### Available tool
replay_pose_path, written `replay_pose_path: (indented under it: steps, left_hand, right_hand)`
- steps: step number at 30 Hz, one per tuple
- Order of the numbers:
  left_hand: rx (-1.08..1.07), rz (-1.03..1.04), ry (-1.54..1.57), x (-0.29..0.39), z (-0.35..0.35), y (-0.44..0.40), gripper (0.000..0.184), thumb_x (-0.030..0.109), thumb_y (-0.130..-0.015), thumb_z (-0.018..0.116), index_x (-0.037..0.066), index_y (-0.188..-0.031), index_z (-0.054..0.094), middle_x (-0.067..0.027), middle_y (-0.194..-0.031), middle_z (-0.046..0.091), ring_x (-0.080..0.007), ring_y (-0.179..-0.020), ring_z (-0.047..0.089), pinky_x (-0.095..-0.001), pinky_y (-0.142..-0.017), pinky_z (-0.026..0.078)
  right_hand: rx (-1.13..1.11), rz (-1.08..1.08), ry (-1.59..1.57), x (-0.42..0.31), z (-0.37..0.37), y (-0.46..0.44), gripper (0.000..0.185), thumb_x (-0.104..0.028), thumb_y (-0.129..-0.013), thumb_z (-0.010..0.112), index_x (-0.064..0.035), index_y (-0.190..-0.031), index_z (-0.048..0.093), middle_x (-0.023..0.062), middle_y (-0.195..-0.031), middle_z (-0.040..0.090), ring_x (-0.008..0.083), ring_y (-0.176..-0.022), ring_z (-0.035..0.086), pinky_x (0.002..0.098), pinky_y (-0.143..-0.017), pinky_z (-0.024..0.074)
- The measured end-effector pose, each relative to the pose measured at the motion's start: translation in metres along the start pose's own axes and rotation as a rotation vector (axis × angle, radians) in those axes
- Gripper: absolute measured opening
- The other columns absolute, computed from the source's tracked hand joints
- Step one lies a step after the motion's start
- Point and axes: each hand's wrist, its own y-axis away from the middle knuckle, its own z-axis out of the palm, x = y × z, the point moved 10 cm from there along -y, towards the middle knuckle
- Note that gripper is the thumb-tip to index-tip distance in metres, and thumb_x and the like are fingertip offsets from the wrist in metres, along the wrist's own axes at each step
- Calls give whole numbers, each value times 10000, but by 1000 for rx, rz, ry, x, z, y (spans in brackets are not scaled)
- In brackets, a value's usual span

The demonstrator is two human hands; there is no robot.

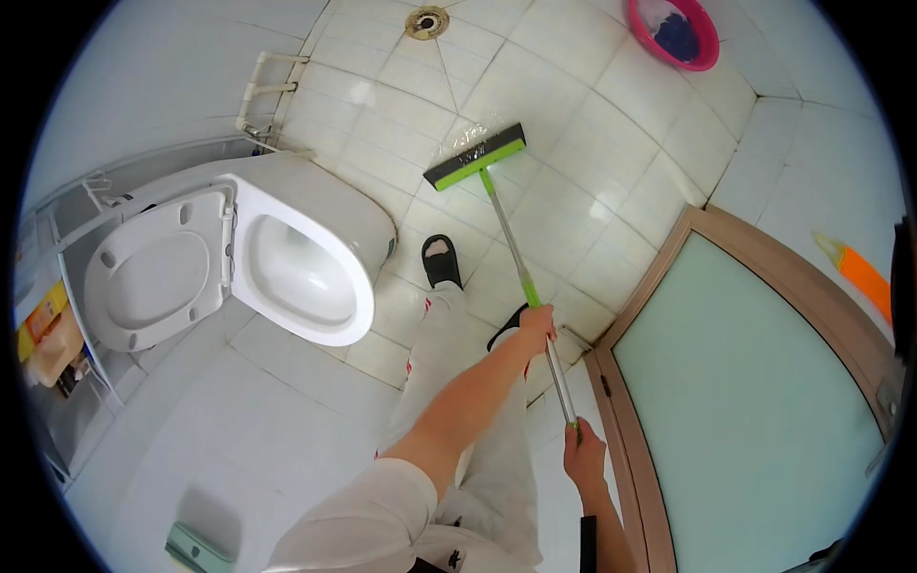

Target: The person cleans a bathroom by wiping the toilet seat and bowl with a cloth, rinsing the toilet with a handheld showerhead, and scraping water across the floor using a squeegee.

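A floor squeegee (478, 158) with a green and dark grey head rests on the wet tiles ahead of my feet. Its long silver and green pole runs back toward my body. My left hand (538, 327) is wrapped round the pole's lower green section. Higher up, near the pole's end, my right hand (584, 451) is closed on it too. Water and some suds (478, 134) glisten along the far side of the head.
On the left stands a white toilet (306, 272) with its lid raised. A round floor drain (427, 22) lies beyond the squeegee. At the upper right is a pink basin (705, 43) holding blue cloth. A frosted glass door (745, 382) stands on the right.
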Motion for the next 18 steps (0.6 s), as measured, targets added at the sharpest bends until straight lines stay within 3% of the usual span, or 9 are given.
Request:
replay_pose_path:
  steps: [4,7,10,18]
  left_hand:
    - [5,-70,98,56,0,0,209,168,-849,564,68,-744,414,-43,-562,375,-163,-419,357,-301,-387,314]
    - [33,11,44,87,-2,4,205,165,-851,563,70,-753,410,-43,-574,385,-153,-429,351,-293,-390,309]
    - [25,69,22,127,-6,4,172,140,-849,503,22,-743,436,-112,-546,429,-214,-402,405,-338,-364,337]
    - [27,135,-17,216,-15,27,169,128,-848,508,18,-731,454,-118,-565,442,-210,-424,425,-334,-376,345]
  right_hand:
    - [-21,28,-4,-44,6,-32,351,-249,-921,523,15,-1148,571,210,-778,648,371,-699,643,418,-623,502]
    - [-35,45,5,-70,5,-40,346,-246,-922,521,10,-1148,573,209,-774,647,367,-700,643,416,-632,501]
    - [-12,28,-6,-101,7,-52,346,-247,-923,520,10,-1148,573,202,-762,645,360,-687,642,413,-628,498]
    - [-45,72,-73,-171,22,-78,365,-258,-936,509,35,-1145,573,217,-814,635,302,-732,630,371,-648,474]
